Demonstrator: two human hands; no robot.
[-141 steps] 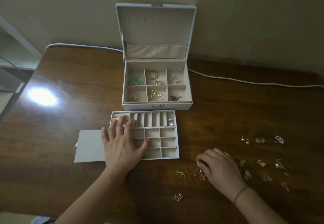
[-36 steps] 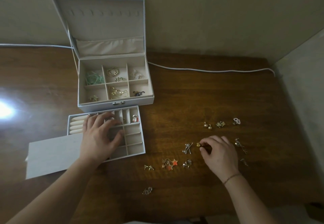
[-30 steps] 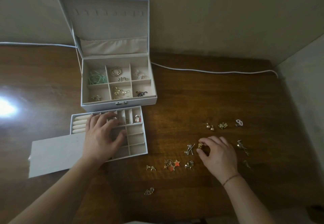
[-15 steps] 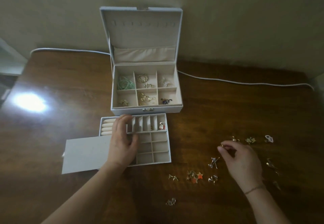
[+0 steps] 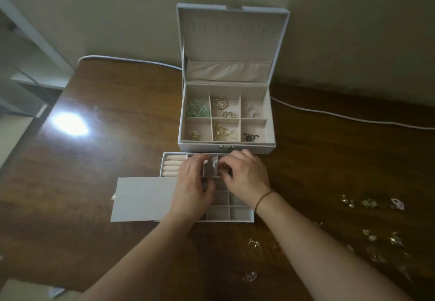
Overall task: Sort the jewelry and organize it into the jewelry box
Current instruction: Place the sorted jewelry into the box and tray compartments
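Dim room; bright glare on table (image 5: 69,124) at left; edges bowed, soft.

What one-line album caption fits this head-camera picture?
Both hands, left hand and right hand, meet over the divided tray before the open jewelry box, loose earrings waiting.

One jewelry box (image 5: 226,146), one tray (image 5: 242,216), two hands, one cable (image 5: 353,118).

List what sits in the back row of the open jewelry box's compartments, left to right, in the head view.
Green bead strand → gold chain bracelet with a smaller gold piece in front of it, sharing the middle compartment → pale clear piece in the right compartment.
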